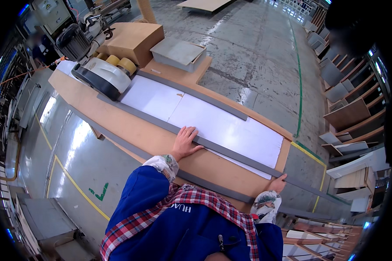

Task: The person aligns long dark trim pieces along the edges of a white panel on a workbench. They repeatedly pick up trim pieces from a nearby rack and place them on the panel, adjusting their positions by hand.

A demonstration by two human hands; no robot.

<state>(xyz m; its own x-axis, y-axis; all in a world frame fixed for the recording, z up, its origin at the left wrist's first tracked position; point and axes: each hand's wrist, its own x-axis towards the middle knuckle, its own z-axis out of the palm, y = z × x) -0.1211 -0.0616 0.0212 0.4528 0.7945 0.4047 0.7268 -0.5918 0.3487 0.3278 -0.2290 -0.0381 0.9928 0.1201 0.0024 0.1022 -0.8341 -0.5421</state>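
Observation:
A long grey strip (231,153) lies along the near edge of a white board (222,126) on a brown worktable (139,132). My left hand (185,141) rests flat on the strip, fingers spread, pressing it against the board. My right hand (278,183) grips the strip farther right, near the table's corner, where the strip reaches past the edge. A second grey strip (196,92) runs along the board's far side. At the left end of the board sits a white and black roller feeder (102,74) with yellow wheels and a black motor (73,41).
A brown box (133,39) and a grey flat box (178,52) stand behind the feeder. Racks of cut panels (353,113) line the right side. More strips and panels (318,235) lie at the lower right. Concrete floor with yellow and green lines surrounds the table.

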